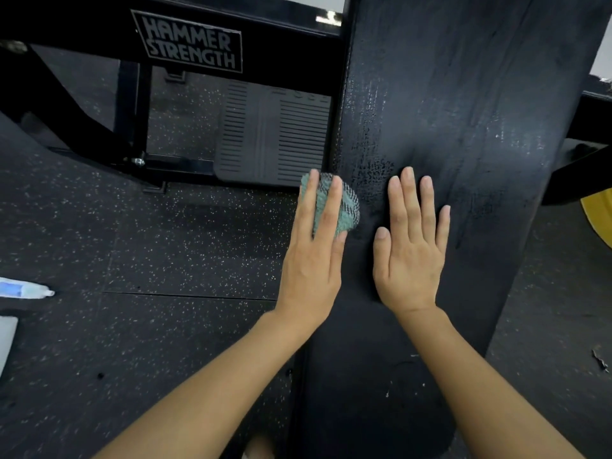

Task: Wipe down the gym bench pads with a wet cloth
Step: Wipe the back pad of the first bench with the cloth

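Note:
A long black bench pad (pixel 447 111) runs from the bottom middle up to the top right, with wet streaks on its surface ahead of my hands. A green checked cloth (pixel 347 207) lies at the pad's left edge. My left hand (pixel 314 253) presses on it with straight fingers, covering most of it. My right hand (pixel 410 246) lies flat on the pad just right of the cloth, fingers straight, holding nothing.
A black machine frame (pixel 188 41) with a Hammer Strength label stands at upper left, a ribbed footplate (pixel 271 134) beneath it. Speckled rubber floor (pixel 149 246) surrounds the bench. A blue and white bottle (pixel 23 289) lies at far left. A yellow object (pixel 599 217) shows at right.

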### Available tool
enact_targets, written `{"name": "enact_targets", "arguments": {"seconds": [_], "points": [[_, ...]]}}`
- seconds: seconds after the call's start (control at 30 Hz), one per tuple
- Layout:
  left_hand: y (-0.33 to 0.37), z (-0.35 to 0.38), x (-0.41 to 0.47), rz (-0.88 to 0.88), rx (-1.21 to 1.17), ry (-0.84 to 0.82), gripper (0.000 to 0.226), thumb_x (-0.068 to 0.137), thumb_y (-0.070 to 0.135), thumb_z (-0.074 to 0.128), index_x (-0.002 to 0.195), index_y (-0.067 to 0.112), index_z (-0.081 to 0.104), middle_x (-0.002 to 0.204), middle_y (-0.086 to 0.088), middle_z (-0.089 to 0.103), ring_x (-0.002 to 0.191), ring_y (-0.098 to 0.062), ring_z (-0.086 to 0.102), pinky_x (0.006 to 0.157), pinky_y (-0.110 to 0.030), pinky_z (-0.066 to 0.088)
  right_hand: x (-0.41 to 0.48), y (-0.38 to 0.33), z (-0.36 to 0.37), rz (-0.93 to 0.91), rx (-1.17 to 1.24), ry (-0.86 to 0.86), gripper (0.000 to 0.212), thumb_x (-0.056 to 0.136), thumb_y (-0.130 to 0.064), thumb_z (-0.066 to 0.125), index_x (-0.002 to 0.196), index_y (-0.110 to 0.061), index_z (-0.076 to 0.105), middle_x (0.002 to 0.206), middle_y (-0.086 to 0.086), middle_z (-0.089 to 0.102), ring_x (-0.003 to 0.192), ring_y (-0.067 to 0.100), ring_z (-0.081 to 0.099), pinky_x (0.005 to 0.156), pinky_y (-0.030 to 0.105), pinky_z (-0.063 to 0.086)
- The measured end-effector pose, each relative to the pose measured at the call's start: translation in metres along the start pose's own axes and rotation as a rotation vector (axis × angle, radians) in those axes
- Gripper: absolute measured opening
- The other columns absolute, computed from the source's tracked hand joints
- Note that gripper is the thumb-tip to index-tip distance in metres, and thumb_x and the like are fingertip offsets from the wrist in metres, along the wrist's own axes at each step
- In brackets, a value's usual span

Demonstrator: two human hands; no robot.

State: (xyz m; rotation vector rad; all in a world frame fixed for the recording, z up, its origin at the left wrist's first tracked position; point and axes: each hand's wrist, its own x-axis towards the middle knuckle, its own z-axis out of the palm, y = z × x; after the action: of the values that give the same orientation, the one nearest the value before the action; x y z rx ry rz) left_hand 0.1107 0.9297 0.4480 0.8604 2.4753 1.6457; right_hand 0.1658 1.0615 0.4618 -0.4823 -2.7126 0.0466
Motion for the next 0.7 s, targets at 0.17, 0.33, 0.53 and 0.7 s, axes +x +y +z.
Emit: {"name": "enact_targets", "arguments": {"seconds": [0.17,0.33,0.53,0.7], "points": [[-0.003,0.004,-0.043,-0.035,0.030,-0.026,0.060,0.105,0.023,0.029,0.157,0.032,0.000,0.167,0.001,-0.006,0.154,-0.015,0.004,0.122,-0.024,0.019,0.000,-0.001,0.001,0.003,0.008,0.023,0.055,0.101,-0.030,0.023,0.155,-0.020,0.018,0.161,-0.007,0.012,0.151,0.015,0.007,0.122,0.043,0.003],[-0.002,0.007,-0.049,-0.048,0.037,-0.013,0.062,0.105,0.022,0.029,0.157,0.034,-0.003,0.167,0.001,-0.006,0.154,-0.017,0.004,0.121,-0.028,0.024,0.000,-0.002,0.001,0.013,0.008,0.018,0.056,0.100,-0.029,0.024,0.155,-0.021,0.018,0.162,-0.004,0.017,0.151,0.017,0.010,0.122,0.043,0.004],[0.003,0.005,-0.017,-0.066,0.022,-0.001,0.059,0.104,0.024,0.027,0.157,0.023,0.002,0.167,-0.004,-0.001,0.154,-0.022,0.003,0.124,-0.034,0.017,0.000,-0.001,0.002,0.013,0.014,0.022,0.056,0.100,-0.030,0.023,0.155,-0.020,0.020,0.163,-0.002,0.018,0.151,0.019,0.012,0.122,0.045,0.005],[0.009,0.000,0.027,-0.085,0.001,0.032,0.057,0.104,0.025,0.027,0.158,0.020,0.009,0.166,-0.006,0.007,0.154,-0.023,0.006,0.123,-0.043,0.021,0.000,-0.001,0.002,0.005,0.012,0.026,0.056,0.100,-0.030,0.023,0.155,-0.021,0.019,0.163,-0.003,0.018,0.151,0.018,0.011,0.122,0.045,0.005]]}}
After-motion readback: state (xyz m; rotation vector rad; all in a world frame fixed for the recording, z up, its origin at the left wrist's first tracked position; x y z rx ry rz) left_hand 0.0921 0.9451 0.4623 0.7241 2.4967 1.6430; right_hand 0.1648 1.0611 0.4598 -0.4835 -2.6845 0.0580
